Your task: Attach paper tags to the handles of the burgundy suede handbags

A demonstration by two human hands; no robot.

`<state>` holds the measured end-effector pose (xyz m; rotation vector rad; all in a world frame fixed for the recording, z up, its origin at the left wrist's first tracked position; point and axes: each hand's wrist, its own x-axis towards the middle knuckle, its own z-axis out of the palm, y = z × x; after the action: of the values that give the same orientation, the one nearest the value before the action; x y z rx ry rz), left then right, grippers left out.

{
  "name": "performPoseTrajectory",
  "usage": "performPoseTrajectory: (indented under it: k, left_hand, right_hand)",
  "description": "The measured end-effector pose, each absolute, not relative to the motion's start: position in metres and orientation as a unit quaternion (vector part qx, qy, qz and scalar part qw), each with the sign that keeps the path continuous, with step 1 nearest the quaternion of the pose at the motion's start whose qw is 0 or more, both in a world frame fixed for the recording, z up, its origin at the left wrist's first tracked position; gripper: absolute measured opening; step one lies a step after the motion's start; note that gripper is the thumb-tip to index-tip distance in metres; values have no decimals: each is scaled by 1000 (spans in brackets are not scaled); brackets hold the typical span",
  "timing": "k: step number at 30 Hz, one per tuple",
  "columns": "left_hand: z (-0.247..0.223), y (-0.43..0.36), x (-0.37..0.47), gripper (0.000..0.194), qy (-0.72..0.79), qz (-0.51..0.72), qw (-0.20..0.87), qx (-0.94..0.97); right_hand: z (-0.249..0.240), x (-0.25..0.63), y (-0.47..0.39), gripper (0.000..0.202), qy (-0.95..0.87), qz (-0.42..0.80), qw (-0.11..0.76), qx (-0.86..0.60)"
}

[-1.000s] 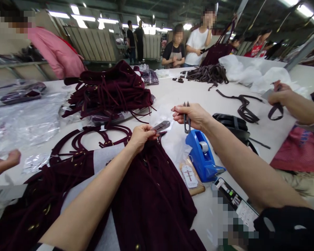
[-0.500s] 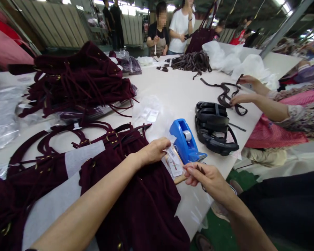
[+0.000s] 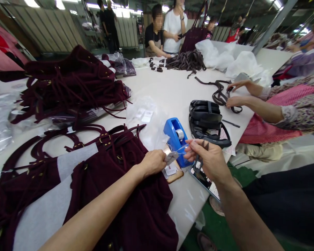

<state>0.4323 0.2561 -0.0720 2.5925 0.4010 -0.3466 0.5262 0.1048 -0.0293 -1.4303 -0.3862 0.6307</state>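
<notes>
My left hand (image 3: 154,164) is closed on a small clear packet (image 3: 172,157) holding a pale tag, beside a maroon fabric bag (image 3: 143,202). Across from it, my right hand (image 3: 210,157) pinches a clear strip stretched towards the packet; whether it is tape or the packet's edge I cannot tell. Tucked in the same hand is a pair of dark scissors (image 3: 198,164), mostly hidden by the fingers. Just behind both hands stands a blue tape dispenser (image 3: 174,129). Under the packet lie a labelled packet (image 3: 170,169) and a tan piece (image 3: 176,176).
A phone (image 3: 217,191) lies at the table edge by my right wrist. Black straps or handles (image 3: 205,118) are stacked behind it. Maroon bags (image 3: 75,80) are heaped at the back left. On the right, a co-worker's hands (image 3: 237,96) handle dark straps (image 3: 218,92).
My right hand has risen away from the table, drawing out the clear strip. The packet in my left hand has lifted and tilted. The phone now shows beneath my right hand.
</notes>
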Motion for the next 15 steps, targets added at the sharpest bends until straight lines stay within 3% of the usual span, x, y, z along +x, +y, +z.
performPoseTrajectory:
  k: [6,12,15]
  left_hand:
    - [-75,237,438,22,181,-208,226,934]
    - [-79,228,432,48,168,-154,179,957]
    - [-82,224,428,42,149,-95,139,974]
  right_hand:
    - [-42,545,171,4,-187,331,617,-689]
    - [-76,541,208,12,-207,389,506,-741]
    - [-85,541,216,13,-209,384,499,-748]
